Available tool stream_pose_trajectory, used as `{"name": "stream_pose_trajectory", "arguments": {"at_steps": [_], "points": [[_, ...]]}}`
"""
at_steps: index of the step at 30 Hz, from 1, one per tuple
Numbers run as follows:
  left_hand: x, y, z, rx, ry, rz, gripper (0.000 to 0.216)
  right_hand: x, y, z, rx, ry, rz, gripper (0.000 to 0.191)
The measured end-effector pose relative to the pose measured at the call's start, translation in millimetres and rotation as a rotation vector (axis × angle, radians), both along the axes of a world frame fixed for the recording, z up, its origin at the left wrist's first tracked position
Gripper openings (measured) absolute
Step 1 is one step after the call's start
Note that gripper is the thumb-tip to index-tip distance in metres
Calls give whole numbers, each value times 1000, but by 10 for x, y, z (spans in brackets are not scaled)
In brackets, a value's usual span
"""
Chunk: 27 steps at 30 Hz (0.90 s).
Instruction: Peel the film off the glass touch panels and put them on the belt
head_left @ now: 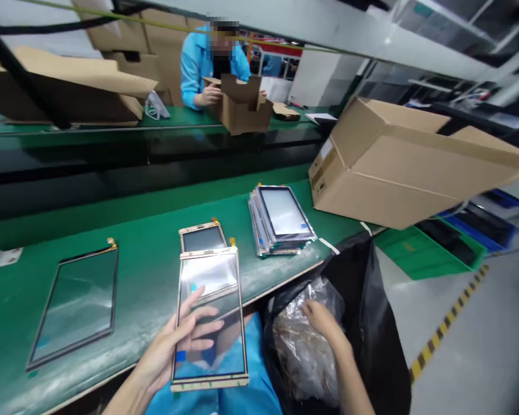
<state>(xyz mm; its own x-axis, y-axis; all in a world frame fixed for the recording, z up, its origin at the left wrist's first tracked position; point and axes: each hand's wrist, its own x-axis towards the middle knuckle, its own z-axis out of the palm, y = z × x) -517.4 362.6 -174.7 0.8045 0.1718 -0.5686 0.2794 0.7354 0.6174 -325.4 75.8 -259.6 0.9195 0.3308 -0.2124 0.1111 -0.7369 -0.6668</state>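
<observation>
My left hand holds up a see-through touch screen panel with a pale gold border; its fingers show through the glass. An orange flex tail sticks up from the panel's top edge. Behind it, a second touch screen panel lies on the green bench, partly covered. My right hand is over a black bin bag, against crumpled clear plastic film. Its fingers are curled, and what they hold, if anything, is hard to make out. A dark-bordered panel lies flat at the left.
A stack of panels stands on the green bench, near a large open cardboard box. Green and blue bins sit at the right. Across the bench, a co-worker in blue handles a small carton.
</observation>
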Motion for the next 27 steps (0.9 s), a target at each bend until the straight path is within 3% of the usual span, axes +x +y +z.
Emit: {"name": "stream_pose_trajectory", "arguments": {"at_steps": [3, 6, 8, 10, 12, 14, 18, 21, 24, 27], "points": [[-12, 0, -16, 99, -62, -96, 52, 12, 154, 368, 195, 100, 191, 51], [-48, 21, -69, 171, -153, -235, 52, -74, 680, 658, 635, 420, 269, 53], [-109, 62, -99, 226, -201, -326, 54, -117, 1052, 795, 823, 655, 300, 54], [-189, 114, -113, 289, -217, -372, 55, -136, 1307, 901, 812, 740, 370, 55], [-266, 160, -111, 342, -210, -368, 53, -159, 1416, 972, 723, 674, 469, 55], [-325, 187, -102, 350, -207, -353, 52, -208, 1424, 990, 615, 518, 518, 51], [-387, 220, -38, 283, -219, -331, 55, -328, 1359, 871, 513, 169, 447, 40], [-423, 289, 105, 354, -191, -387, 55, -337, 1350, 837, 444, -58, 561, 34], [-452, 384, 311, 522, -104, -535, 47, -301, 1413, 1017, 365, -266, 726, 23], [-459, 445, 480, 726, -66, -689, 41, -306, 1532, 1325, 393, -320, 880, 15]]}}
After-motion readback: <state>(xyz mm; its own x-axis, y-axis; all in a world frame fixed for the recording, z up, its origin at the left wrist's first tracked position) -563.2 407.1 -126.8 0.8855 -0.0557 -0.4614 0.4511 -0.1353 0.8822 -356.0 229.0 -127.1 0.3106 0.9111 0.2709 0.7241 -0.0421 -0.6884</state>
